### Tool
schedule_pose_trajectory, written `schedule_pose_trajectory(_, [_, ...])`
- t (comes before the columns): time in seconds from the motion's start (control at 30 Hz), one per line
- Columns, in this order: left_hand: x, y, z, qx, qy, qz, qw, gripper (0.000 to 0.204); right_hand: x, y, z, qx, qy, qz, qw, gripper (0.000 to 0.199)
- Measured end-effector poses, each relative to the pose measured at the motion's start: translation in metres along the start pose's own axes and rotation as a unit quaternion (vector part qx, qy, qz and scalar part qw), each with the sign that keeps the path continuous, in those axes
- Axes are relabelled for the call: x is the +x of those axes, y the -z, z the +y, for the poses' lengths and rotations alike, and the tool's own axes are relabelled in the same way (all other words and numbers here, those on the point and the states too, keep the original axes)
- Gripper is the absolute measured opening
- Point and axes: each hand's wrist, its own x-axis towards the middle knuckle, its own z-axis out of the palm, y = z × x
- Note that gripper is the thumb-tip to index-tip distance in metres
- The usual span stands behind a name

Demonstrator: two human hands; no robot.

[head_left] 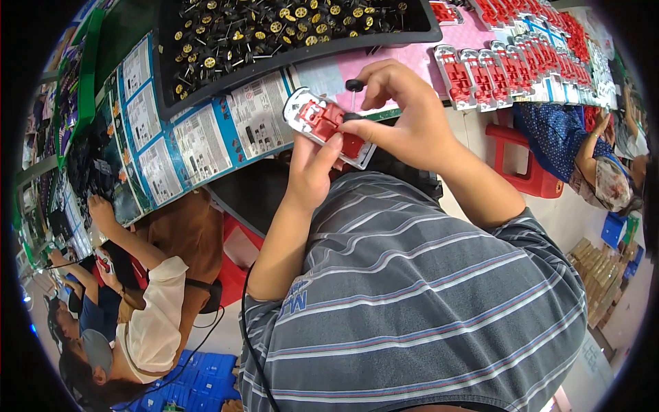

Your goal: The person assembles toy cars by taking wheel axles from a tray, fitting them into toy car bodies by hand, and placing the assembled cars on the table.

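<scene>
My left hand (310,173) grips a toy car body (310,117), white outside with a red inside, held tilted over the table's near edge. Its thumb presses on the near side of the red part. Pinched in my right hand (419,117) is a wheel axle (353,86), a thin metal rod with a black wheel at each end. The lower wheel meets the red part by my right thumb; whether it is seated there I cannot tell. Just beyond my hands is a black tray (302,59) full of wheel axles (274,27) with black-and-yellow wheels.
Rows of similar car bodies (489,77) line the table on the right. Printed sheets (202,144) cover the table at left, near a green crate (86,82). Co-workers sit on both sides; one hand (103,214) reaches in at left. A red stool (528,168) stands at right.
</scene>
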Motion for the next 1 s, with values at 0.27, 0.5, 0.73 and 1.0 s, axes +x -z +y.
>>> schedule_pose_trajectory(0.27, [-0.008,0.001,-0.012,0.107,-0.080,-0.056,0.989,0.024,0.001,-0.032,-0.010,-0.088,0.000,-0.037,0.995,0.046])
schedule_pose_trajectory(0.5, [-0.020,0.011,-0.013,0.112,-0.032,-0.053,0.992,0.025,0.003,-0.037,-0.015,-0.101,-0.027,-0.081,0.991,0.056])
schedule_pose_trajectory(0.73, [-0.024,0.013,-0.018,0.042,0.007,-0.045,0.998,0.038,-0.002,-0.031,-0.018,-0.127,0.009,-0.070,0.989,0.057])
schedule_pose_trajectory(1.0, [-0.016,0.006,-0.018,0.008,0.009,-0.044,0.999,0.045,-0.003,-0.015,-0.009,-0.126,0.016,-0.047,0.991,0.054])
